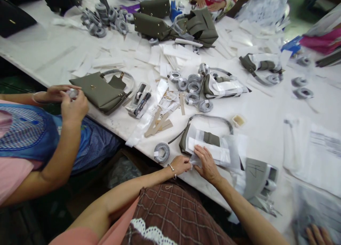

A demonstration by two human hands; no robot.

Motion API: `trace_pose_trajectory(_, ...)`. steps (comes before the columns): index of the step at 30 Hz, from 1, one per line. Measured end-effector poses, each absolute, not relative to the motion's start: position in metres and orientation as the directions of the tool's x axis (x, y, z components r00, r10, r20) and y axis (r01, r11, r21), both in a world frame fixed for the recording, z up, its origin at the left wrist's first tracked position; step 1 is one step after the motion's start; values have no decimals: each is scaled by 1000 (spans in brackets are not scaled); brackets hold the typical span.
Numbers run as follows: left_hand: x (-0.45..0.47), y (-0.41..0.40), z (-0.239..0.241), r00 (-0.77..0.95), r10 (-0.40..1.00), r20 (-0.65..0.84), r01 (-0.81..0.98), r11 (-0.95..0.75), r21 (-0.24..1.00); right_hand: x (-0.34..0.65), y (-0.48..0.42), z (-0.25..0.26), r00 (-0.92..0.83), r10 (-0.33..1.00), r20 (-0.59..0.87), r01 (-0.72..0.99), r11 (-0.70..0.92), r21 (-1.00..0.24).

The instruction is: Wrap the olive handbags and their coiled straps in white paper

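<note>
An olive-green handbag (183,142) lies in front of me near the table edge, its strap (220,117) looped out behind it. White tissue and a translucent wrapping sheet (231,149) cover much of its upper side. My left hand (181,165) is closed at the bag's near edge, its fingertips pinching a corner of the thin sheet. My right hand (207,165) rests on the white wrapping with its fingers stretched out, thumb close to my left fingertips. Just left of the bag sits a grey coiled strap roll (161,152) with a white band.
Left, a co-worker's hands (73,99) hold something small and whitish beside an olive handbag (99,90). Several grey coils (193,86), brown card strips (160,122) and a partly wrapped bag (223,83) lie beyond. A grey marked panel (257,177) sits right; another hand (318,235) shows lower right.
</note>
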State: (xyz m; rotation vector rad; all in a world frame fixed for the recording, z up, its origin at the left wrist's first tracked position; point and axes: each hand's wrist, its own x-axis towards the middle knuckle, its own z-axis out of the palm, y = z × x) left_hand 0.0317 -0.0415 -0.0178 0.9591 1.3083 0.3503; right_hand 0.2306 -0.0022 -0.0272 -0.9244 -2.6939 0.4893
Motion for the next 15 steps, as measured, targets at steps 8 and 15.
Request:
trace_pose_trajectory(8,45,-35,-9,337,677,-655,121,659,743,230,-5,-25,-766,630,126,561,751,-349)
trace_pose_trajectory(15,45,-29,17,301,825,-479,390,352,851,225,-8,-39,-723,657,212,570,741,-355)
